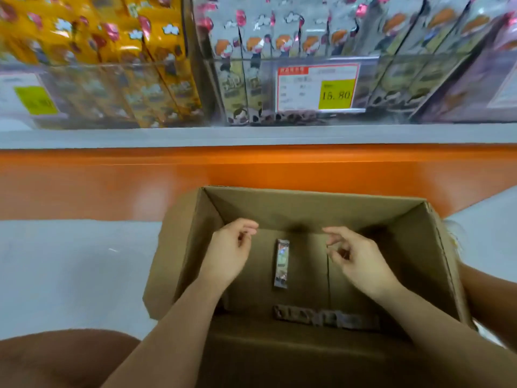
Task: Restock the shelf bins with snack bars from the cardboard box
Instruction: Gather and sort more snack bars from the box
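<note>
Since the cardboard box (pixel 279 211) on the floor is nearly empty, I think it is light to move, with stiff walls. On the far side stand the clear shelf bins (pixel 391 85), packed with silver packs (pixel 282 43). A bin of yellow packs (pixel 98 91) sits to their left. The tops of the bins are cut off.

My left hand (pixel 228 247) and my right hand (pixel 355 257) hang inside the box, fingers loosely curled, holding nothing. Between them one snack bar (pixel 282 264) lies flat on the bottom of the box. It looks small and light, and its shiny wrapper may be slippery. It might snap, so I would pinch it gently by its long sides.

More bars (pixel 324 317) lie along the near wall, dark and blurry, so I cannot count them. My arms hide some of the bottom.
</note>
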Motion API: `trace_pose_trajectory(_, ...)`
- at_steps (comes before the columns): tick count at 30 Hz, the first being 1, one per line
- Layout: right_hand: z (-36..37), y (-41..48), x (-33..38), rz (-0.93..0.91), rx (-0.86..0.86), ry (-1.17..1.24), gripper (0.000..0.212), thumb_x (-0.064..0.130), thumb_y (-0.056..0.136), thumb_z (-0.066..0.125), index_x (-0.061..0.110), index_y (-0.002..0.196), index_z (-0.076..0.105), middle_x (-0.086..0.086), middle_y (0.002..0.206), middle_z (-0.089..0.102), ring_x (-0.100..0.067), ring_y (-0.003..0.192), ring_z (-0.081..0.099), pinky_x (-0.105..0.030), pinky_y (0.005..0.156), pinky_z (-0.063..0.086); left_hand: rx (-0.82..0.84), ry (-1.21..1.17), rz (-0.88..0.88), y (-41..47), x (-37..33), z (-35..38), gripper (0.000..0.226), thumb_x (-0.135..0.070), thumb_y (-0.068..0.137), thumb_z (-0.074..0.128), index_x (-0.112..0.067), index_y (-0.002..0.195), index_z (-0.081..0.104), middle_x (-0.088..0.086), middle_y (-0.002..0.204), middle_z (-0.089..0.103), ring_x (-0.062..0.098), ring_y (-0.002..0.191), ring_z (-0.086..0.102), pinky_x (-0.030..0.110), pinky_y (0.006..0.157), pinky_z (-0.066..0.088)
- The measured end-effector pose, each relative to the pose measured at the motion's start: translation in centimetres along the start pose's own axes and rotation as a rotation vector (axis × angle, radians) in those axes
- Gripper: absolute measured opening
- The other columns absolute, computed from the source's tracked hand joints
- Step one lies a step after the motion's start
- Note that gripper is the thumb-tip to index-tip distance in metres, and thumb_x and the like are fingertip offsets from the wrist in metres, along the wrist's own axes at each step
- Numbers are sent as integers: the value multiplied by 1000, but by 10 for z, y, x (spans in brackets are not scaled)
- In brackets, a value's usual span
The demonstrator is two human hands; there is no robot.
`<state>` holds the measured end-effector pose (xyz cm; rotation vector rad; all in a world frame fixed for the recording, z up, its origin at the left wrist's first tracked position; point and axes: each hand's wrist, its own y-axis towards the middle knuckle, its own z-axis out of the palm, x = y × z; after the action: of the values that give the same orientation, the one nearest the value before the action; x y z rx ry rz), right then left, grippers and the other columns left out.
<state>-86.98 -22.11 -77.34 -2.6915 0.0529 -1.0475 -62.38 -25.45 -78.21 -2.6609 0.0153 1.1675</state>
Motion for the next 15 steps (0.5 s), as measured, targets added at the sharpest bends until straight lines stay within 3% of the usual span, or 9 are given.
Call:
trace_pose_trajectory(4, 18, 15, -29, 104, 155, -21, 45, 15, 88, 64, 28, 129, 52, 15, 99, 58, 1, 81, 57, -8, 70, 42, 75, 10, -99, 19, 21, 26, 28, -4, 93, 51, -20, 113, 64, -9, 104, 65, 6, 102, 60, 20, 91, 45)
trace_pose_trajectory(7, 30, 27, -42, 161, 251, -33, 46, 21, 87, 66, 30, 129, 51, 12, 104, 59, -4, 93, 58, -17, 81, 47, 183, 65, -144, 29, 32, 42, 28, -9, 95, 51, -21, 118, 60, -8, 109, 64, 3, 101, 56, 17, 85, 40)
trace_pose_trajectory(11, 49, 38, -51, 222, 580, -88, 46, 27, 85, 68, 25, 128, 50, 5, 120, 57, -6, 101, 53, -21, 88, 45, 376, 142, -230, 44, 38, 63, 35, -15, 96, 52, -22, 130, 52, -5, 120, 61, 8, 108, 53, 17, 86, 36)
trace_pose_trajectory(15, 67, 43, -54, 257, 795, -91, 48, 29, 82, 72, 18, 125, 54, 1, 119, 61, -11, 104, 58, -27, 91, 48, 511, 157, -373, 54, 40, 87, 47, -17, 94, 56, -21, 139, 42, 2, 127, 57, 16, 116, 52, 25, 90, 39)
